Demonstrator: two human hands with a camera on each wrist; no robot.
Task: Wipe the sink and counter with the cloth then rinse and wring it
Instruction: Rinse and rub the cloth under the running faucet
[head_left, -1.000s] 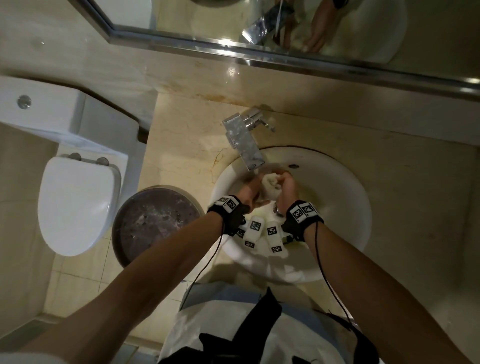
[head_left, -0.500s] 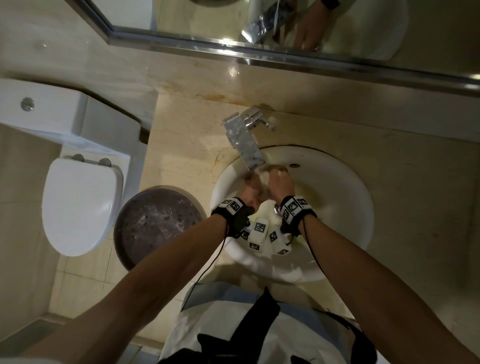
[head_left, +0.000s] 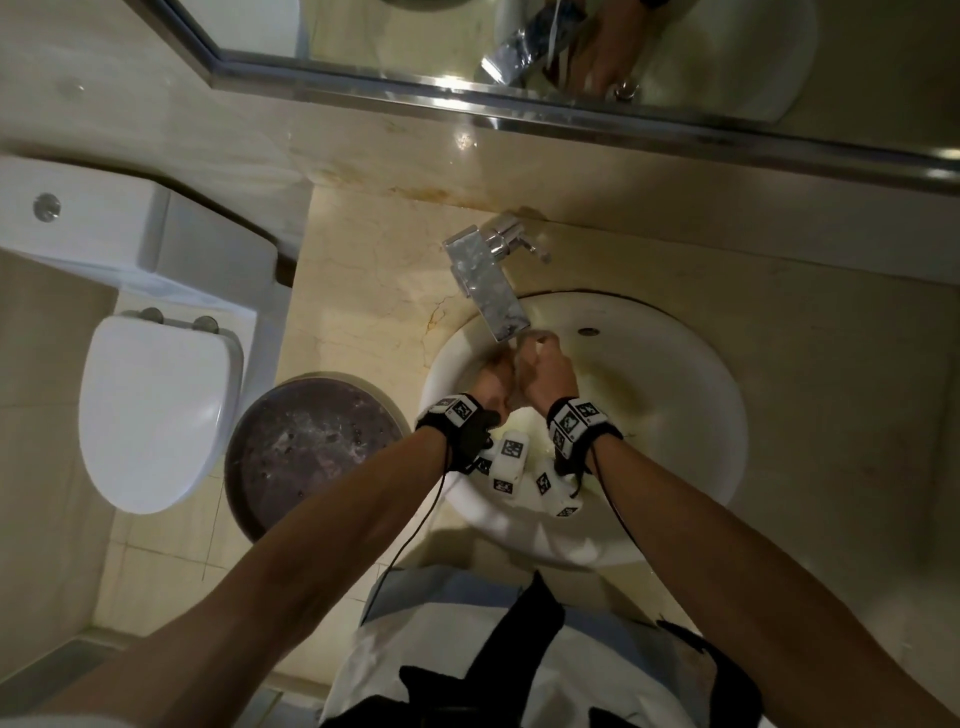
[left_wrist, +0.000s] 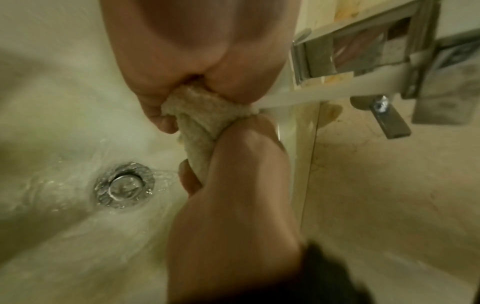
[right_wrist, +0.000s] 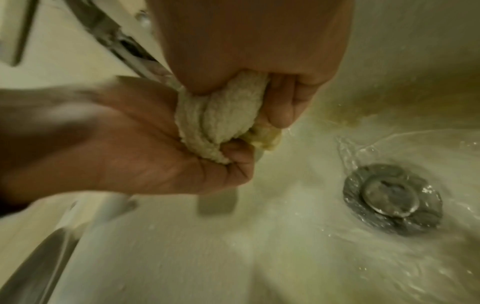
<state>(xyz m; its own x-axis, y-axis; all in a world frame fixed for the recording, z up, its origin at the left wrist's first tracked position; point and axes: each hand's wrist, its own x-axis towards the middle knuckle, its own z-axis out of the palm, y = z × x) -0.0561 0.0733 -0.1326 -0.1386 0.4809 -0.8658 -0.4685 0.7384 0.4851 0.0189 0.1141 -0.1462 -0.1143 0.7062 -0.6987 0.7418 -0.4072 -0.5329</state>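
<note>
A cream terry cloth (left_wrist: 207, 109) (right_wrist: 221, 115) is bunched and twisted between my two fists over the white sink (head_left: 675, 415). My left hand (head_left: 493, 374) (left_wrist: 194, 61) (right_wrist: 155, 154) grips one end and my right hand (head_left: 545, 364) (left_wrist: 246, 164) (right_wrist: 246, 51) grips the other, knuckles close together. Both fists sit right under the spout of the chrome faucet (head_left: 488, 291). Water streams across the basin and swirls round the metal drain (left_wrist: 124, 185) (right_wrist: 392, 197). In the head view the hands hide nearly all of the cloth.
The beige stone counter (head_left: 831, 338) surrounds the sink, with a mirror (head_left: 519, 41) above the back wall. A white toilet (head_left: 156, 405) and a dark round bin (head_left: 311, 452) stand to the left, below counter height.
Both hands have slid up the basin to the faucet spout. The cloth, plainly showing between the fists a second ago, is now almost covered in the head view.
</note>
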